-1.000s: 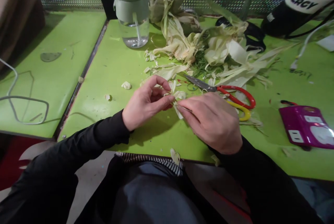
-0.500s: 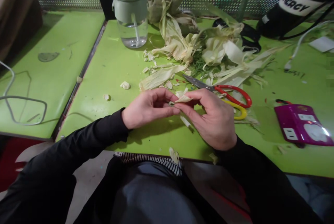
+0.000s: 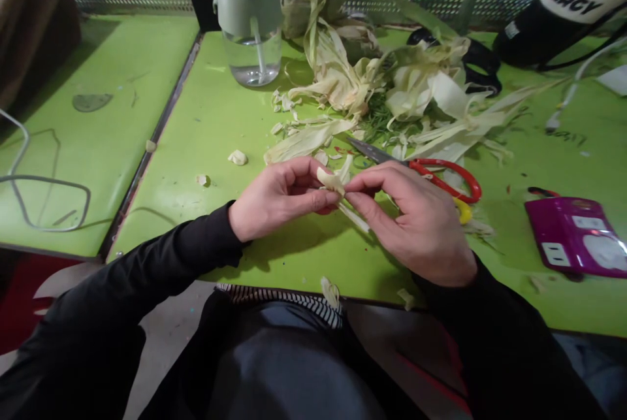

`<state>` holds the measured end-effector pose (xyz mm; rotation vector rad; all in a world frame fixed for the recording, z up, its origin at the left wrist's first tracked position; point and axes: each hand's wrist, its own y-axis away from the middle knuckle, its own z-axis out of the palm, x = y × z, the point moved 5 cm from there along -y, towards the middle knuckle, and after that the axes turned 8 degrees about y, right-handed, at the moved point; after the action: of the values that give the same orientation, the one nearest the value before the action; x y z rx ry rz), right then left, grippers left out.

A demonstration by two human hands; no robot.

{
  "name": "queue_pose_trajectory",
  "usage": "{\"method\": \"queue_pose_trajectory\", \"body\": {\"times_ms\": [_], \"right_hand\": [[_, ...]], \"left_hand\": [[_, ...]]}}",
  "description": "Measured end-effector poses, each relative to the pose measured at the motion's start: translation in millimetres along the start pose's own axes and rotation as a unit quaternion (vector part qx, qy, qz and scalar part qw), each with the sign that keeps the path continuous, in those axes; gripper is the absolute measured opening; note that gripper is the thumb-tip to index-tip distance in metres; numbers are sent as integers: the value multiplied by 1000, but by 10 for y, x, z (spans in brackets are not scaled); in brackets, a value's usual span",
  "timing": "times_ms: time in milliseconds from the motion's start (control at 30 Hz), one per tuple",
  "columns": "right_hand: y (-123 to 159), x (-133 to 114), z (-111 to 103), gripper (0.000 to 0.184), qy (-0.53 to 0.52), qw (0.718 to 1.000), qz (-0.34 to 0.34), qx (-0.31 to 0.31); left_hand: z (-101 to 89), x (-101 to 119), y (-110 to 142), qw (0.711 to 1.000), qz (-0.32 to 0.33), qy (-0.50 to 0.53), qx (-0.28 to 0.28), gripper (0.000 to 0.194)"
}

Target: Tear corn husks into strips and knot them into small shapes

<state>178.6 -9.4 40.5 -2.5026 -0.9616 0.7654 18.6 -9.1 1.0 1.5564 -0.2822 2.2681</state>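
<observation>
Between my two hands is a small piece of pale corn husk [image 3: 334, 182], with a flared top and a thin strip trailing below. My left hand [image 3: 284, 201] pinches it between thumb and fingers. From the other side, the thumb and forefinger of my right hand [image 3: 409, 217] close on the same piece. Just behind the right hand lie scissors [image 3: 453, 175] with red and yellow handles, partly covered by that hand, blades pointing left. Beyond them spreads a heap of dried corn husks [image 3: 343, 83] with small scraps around it.
A green water bottle [image 3: 249, 21] stands at the back. A black bottle [image 3: 563, 8] leans at the back right, near a white cable [image 3: 571, 90]. On the right lies a purple box [image 3: 580, 237]. Husk scraps [image 3: 238, 157] dot the green table [image 3: 196, 132]; its front edge is close to my body.
My right hand has shifted slightly right and its fingertips have drawn back from the left. The husk piece now shows more, its top flared upward. The view has moved slightly.
</observation>
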Motion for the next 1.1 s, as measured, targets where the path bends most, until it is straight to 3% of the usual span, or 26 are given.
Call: {"method": "queue_pose_trajectory", "body": {"times_ms": [200, 400, 567, 800, 967, 1100], "right_hand": [[11, 80, 79, 6, -33, 998, 45, -11], [44, 49, 71, 7, -81, 993, 50, 64], [72, -67, 24, 20, 39, 992, -77, 89], [77, -190, -41, 20, 118, 957, -241, 109], [34, -120, 34, 9, 82, 976, -194, 57], [21, -76, 52, 8, 79, 984, -142, 74]], "left_hand": [[16, -13, 21, 998, 42, -55, 1, 22], [39, -27, 3, 999, -5, 48, -13, 23], [6, -100, 8, 992, -69, 108, 19, 31], [-8, -222, 27, 971, -166, 168, 27, 23], [-31, -165, -4, 986, -126, 105, 25, 25], [-28, -126, -15, 987, -120, 105, 25, 25]]}}
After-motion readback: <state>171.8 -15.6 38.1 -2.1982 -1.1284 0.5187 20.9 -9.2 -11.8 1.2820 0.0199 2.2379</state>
